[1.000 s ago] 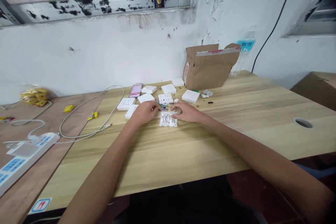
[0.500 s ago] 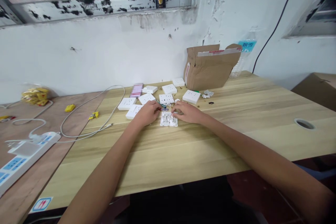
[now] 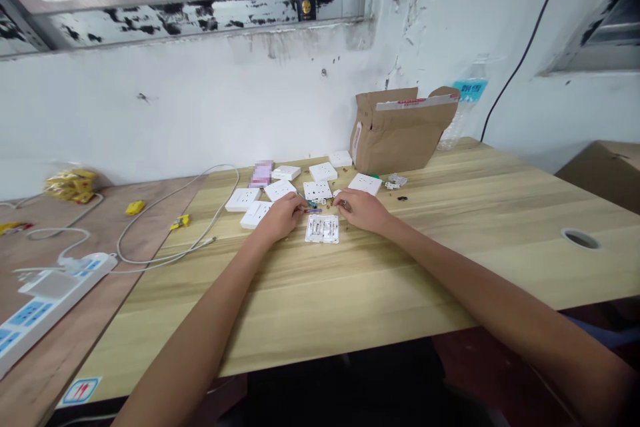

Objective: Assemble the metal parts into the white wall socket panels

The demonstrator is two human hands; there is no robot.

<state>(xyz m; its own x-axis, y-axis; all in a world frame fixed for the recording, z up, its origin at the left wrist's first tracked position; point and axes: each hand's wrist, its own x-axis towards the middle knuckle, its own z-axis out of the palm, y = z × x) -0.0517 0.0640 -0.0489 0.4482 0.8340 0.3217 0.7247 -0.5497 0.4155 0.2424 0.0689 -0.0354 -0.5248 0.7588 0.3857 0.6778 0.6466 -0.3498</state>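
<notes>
An opened white socket housing (image 3: 322,229) lies inner side up in front of my hands, with metal parts inside. My left hand (image 3: 283,216) is curled at its upper left, fingertips together beside a small screwdriver (image 3: 314,211) with a see-through purple handle. Whatever those fingers hold is too small to make out. To the right, my right hand (image 3: 365,209) rests by the scattered small brass pieces, thumb and fingers pinched. Its fingertips hide what they may hold. Just beyond both hands sits a white socket plate with holes (image 3: 317,191).
Several white sockets (image 3: 243,199) lie around the far side. Behind them stand a brown cardboard box (image 3: 400,137) and a plastic bottle (image 3: 467,103). A white cable (image 3: 150,263) loops at left near a power strip (image 3: 55,303) and yellow pieces (image 3: 135,207). A round hole (image 3: 580,238) pierces the table at right.
My right hand has moved off the opened socket housing, slightly right and away from me, to the loose small pieces. My left hand stays nearly in place.
</notes>
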